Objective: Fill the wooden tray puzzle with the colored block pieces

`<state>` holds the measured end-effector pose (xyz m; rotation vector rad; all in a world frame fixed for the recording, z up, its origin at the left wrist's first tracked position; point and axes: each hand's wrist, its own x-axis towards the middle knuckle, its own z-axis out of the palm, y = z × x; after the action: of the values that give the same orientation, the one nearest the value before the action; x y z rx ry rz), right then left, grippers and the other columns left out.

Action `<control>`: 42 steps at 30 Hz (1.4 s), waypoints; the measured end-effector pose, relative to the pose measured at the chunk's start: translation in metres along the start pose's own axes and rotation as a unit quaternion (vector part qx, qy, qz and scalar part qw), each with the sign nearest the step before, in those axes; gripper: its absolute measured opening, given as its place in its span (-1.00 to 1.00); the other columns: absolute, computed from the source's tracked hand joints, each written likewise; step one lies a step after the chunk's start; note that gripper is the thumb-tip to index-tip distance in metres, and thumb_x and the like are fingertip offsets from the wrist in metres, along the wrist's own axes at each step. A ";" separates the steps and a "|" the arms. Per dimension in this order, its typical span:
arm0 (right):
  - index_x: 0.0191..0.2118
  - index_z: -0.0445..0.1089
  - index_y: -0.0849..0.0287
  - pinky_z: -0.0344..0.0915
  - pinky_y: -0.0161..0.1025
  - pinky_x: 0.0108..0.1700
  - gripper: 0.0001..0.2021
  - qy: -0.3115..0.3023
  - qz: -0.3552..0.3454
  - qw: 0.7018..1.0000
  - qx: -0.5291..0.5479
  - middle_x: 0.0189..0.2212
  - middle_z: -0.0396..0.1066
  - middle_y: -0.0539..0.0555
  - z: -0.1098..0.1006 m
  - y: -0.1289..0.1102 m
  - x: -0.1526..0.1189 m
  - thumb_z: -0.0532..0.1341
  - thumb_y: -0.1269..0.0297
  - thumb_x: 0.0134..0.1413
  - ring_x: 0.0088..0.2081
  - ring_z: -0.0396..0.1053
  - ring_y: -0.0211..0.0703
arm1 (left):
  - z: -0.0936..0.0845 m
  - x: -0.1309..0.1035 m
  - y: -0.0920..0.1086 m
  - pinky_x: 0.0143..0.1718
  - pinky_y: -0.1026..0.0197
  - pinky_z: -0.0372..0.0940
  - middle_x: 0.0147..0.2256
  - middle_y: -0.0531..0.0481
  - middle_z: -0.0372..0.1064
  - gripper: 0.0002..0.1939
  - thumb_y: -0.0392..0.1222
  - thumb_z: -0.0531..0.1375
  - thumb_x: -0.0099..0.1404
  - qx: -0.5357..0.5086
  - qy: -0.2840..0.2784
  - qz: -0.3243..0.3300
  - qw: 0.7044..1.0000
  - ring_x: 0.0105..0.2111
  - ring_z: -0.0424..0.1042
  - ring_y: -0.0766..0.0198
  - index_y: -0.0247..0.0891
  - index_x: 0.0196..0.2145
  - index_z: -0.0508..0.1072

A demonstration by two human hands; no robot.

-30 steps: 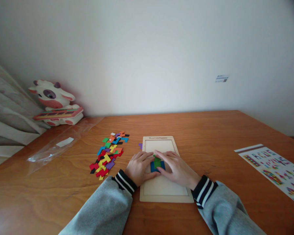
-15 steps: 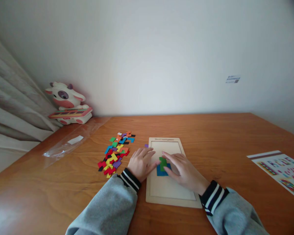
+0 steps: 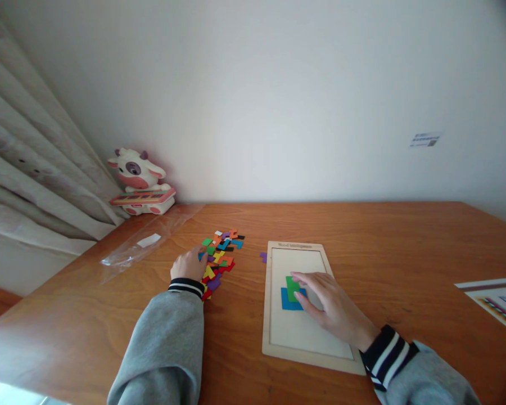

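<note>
A pale wooden tray (image 3: 266, 315) lies on the table, and in it a green piece (image 3: 292, 288) sits together with a blue piece (image 3: 285, 300). Over the tray's right part is my right hand (image 3: 326, 304), thumb and fingers apart beside the green piece, holding nothing. Further left, my left hand (image 3: 189, 265) reaches the left edge of a heap of coloured pieces (image 3: 219, 257). Its fingers are bent down at a blue piece (image 3: 201, 256); their tips are hidden, so a grip cannot be made out.
A purple piece (image 3: 263, 257) lies just left of the tray. Further left are a clear plastic bag (image 3: 130, 249) and a toy cow with a keyboard (image 3: 141, 183). A printed sheet (image 3: 500, 304) lies at the right, on the wooden table (image 3: 388, 242).
My left hand has moved left from the tray to the heap. My right hand stays open over the tray. The view has turned slightly to the left.
</note>
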<state>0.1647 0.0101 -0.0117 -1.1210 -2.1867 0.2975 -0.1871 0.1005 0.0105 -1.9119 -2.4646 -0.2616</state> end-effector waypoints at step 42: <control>-0.26 0.50 0.12 0.41 -0.24 -0.26 -0.75 0.043 0.090 0.976 0.196 -0.40 0.52 0.03 -0.001 -0.015 0.006 0.28 0.03 0.13 -0.35 0.47 -0.18 | 0.017 -0.109 0.108 -0.28 0.34 0.47 -0.28 -0.03 0.56 -0.75 -0.30 0.10 0.41 -0.314 0.101 0.543 0.772 -0.33 0.56 0.33 -0.23 0.02 0.38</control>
<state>0.1533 0.0052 -0.0012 -1.0823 -1.8461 0.7114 -0.0539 0.0240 -0.0051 -2.9208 -0.8153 -1.2142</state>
